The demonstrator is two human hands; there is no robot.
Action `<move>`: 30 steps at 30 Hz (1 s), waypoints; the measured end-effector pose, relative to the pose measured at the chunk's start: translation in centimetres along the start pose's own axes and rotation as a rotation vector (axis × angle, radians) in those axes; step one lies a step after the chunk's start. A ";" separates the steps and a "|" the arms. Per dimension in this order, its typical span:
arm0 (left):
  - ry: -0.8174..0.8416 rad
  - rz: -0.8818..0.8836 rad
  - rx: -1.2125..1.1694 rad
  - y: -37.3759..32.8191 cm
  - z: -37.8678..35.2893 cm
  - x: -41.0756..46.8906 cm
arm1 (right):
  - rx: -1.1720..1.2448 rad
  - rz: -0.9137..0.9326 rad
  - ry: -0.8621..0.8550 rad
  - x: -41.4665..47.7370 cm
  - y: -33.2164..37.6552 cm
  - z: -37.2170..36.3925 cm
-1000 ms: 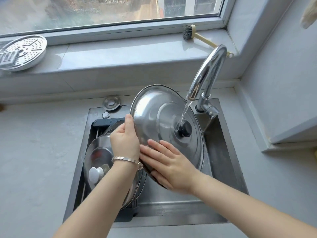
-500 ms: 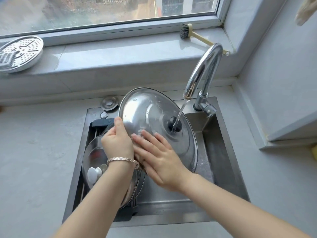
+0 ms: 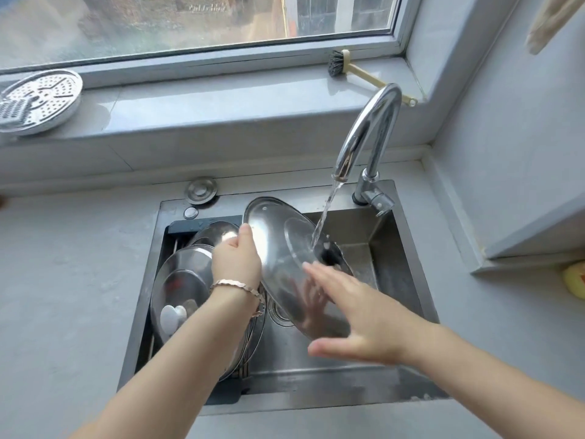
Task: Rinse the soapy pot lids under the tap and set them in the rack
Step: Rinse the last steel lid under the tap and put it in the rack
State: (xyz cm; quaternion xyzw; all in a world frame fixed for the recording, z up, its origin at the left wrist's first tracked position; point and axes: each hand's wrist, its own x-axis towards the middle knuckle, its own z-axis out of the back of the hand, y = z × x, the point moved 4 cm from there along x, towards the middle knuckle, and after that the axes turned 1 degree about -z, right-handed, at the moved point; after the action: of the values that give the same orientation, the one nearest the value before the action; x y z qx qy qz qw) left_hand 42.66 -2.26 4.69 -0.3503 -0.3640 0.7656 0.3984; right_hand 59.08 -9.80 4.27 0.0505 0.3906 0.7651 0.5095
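Observation:
A large steel pot lid (image 3: 278, 248) with a black knob (image 3: 329, 250) tilts over the sink, and water from the tap (image 3: 364, 137) runs onto it near the knob. My left hand (image 3: 235, 259) grips the lid's left rim. My right hand (image 3: 354, 318) is spread open in front of the lid's lower part, fingers close to its surface. In the rack (image 3: 177, 229) at the sink's left stand other steel lids, the front lid (image 3: 183, 280) with a white knob (image 3: 172, 315).
The steel sink (image 3: 395, 264) sits in a grey counter (image 3: 63, 280). A perforated steamer plate (image 3: 38, 101) and a dish brush (image 3: 348, 69) lie on the window sill. A round sink plug (image 3: 201, 191) rests behind the sink. A yellow object (image 3: 574, 278) is at the right.
The lid has tilted flatter and dropped lower under the tap. My right hand has come off the lid's face and moved right and down, fingers spread.

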 end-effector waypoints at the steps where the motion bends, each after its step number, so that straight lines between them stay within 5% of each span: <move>1: 0.042 0.042 -0.015 0.5 -0.8 -0.3 | -0.132 0.010 0.020 -0.4 0.9 0.0; 6: 0.158 0.231 -0.119 3.1 -3.6 -1.5 | -0.463 -0.188 -0.005 -1.2 1.4 -1.2; 9: 0.274 0.394 -0.397 2.7 -4.7 -2.7 | -0.562 -0.159 -0.177 -1.4 -0.2 -0.6; 12: 0.495 0.490 -0.564 1.1 -5.5 -3.7 | -0.358 -0.198 -0.355 -1.6 -1.7 2.9; 20: 0.643 0.621 -0.050 7.5 -4.8 -5.1 | 0.205 -0.560 -0.636 -3.1 -9.5 9.4; 26: 0.633 0.817 -0.453 8.7 -4.6 -5.9 | 0.931 -0.744 -0.659 -3.5 -13.9 8.5; 30: 0.374 0.696 -0.459 9.4 -3.7 -3.6 | 0.784 -0.839 -0.617 -2.4 -14.7 5.0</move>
State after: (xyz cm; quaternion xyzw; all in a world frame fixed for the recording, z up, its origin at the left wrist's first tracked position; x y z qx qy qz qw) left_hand 43.99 -8.22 -4.08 -0.6631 -0.3068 0.6770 0.0881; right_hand 73.49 -6.45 -1.10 0.2933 0.4632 0.2524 0.7973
